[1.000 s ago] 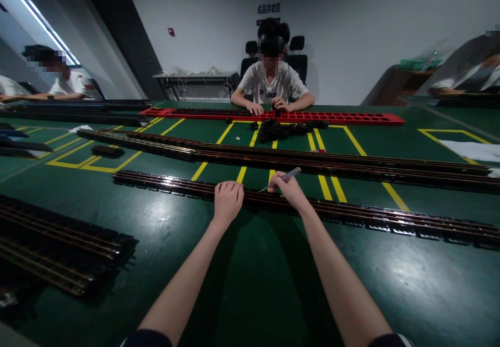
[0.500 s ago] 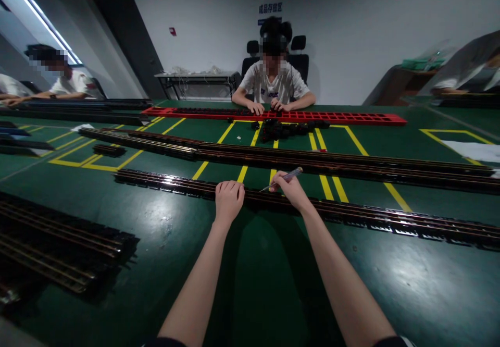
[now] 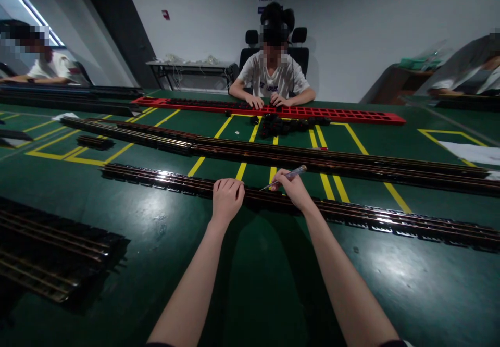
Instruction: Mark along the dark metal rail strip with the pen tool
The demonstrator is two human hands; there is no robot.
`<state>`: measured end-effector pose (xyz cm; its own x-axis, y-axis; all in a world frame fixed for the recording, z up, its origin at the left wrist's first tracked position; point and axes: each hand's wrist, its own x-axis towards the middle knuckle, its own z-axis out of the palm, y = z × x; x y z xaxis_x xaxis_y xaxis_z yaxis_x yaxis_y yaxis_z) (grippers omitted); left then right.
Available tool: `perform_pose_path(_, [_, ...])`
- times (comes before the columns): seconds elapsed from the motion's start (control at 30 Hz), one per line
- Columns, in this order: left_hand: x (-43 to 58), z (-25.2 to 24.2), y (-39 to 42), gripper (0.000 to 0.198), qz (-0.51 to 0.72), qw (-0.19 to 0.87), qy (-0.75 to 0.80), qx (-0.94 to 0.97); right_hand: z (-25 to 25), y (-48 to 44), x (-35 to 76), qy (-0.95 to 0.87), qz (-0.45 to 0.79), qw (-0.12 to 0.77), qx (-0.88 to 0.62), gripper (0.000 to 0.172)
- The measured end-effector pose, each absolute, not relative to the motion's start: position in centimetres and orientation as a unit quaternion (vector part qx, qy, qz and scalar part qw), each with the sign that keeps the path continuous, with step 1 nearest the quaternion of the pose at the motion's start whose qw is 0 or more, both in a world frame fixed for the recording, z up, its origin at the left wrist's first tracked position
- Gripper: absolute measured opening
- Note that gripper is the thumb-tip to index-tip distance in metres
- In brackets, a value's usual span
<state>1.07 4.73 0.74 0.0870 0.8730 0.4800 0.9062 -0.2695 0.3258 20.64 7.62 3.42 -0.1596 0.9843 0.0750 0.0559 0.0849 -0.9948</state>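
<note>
A long dark rail strip with copper-coloured lines (image 3: pixel 371 219) runs across the green table in front of me. My left hand (image 3: pixel 226 198) rests on the strip with its fingers curled over the far edge. My right hand (image 3: pixel 292 188) is closed on a small clear-handled screwdriver (image 3: pixel 287 176), with the tip pointing left and down at the strip, just right of my left hand.
More long rail strips (image 3: pixel 273 154) lie further back, and a stack of them (image 3: pixel 50 256) sits at the near left. Opposite, a person's hands work at a long red tray (image 3: pixel 351 115) beside a pile of small black parts (image 3: pixel 281 126). Other people sit at both sides.
The view has shifted slightly, so the scene sits a little lower and further left. Both hands stay at the same spot on the strip, still holding the screwdriver.
</note>
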Motion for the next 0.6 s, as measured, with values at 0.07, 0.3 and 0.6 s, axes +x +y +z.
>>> perform_pose_path(0.07, [1.2,0.7,4.6,0.030,-0.303,0.034,-0.599,-0.741,3.6,7.6,20.6,-0.574,0.501,0.463,-0.453,0.022])
perform_pose_path(0.3, [2.4,0.7,4.2,0.031,-0.288,0.052,-0.551,-0.781,4.1,7.2,21.1,-0.580,0.492,0.457,-0.462,0.025])
perform_pose_path(0.6, [2.7,0.6,4.2,0.033,-0.267,0.053,-0.546,-0.793,4.5,6.6,23.5,-0.598,0.465,0.432,-0.489,0.029])
